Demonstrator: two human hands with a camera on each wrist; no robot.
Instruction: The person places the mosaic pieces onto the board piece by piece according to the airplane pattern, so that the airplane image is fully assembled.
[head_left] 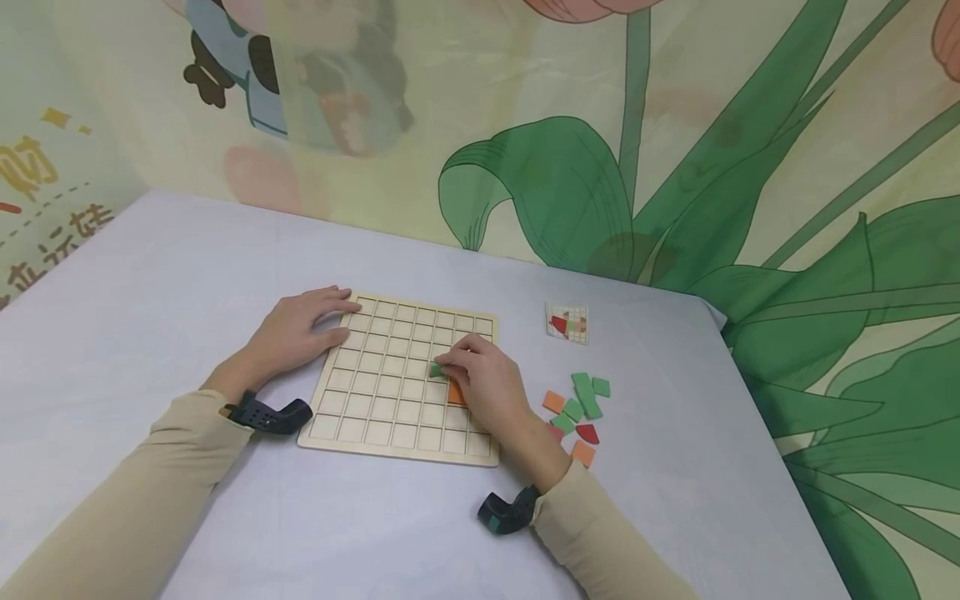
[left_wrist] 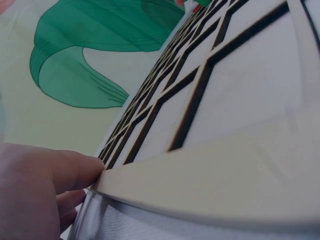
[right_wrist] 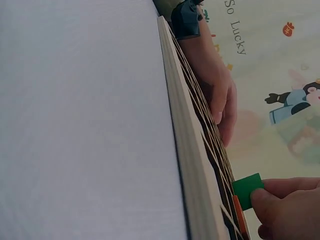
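Observation:
A wooden grid board (head_left: 360,425) lies on the white-covered table. My left hand (head_left: 296,327) touches its left rim near the far corner, fingers fairly straight; the left wrist view shows a fingertip at the board's edge (left_wrist: 200,185). Between thumb and fingers, my right hand (head_left: 483,379) pinches a green square tile (right_wrist: 248,191), tilted over the right half of the grid. Just beside it, an orange tile (head_left: 455,394) sits on the board, partly hidden by the right hand.
Right of the board lie several loose pieces: a long green tile (head_left: 587,395), a small green tile (head_left: 602,387), an orange tile (head_left: 553,402) and a red wedge (head_left: 588,434). Behind them is a small pattern card (head_left: 567,323). A printed backdrop (head_left: 375,167) rises along the table's far edge.

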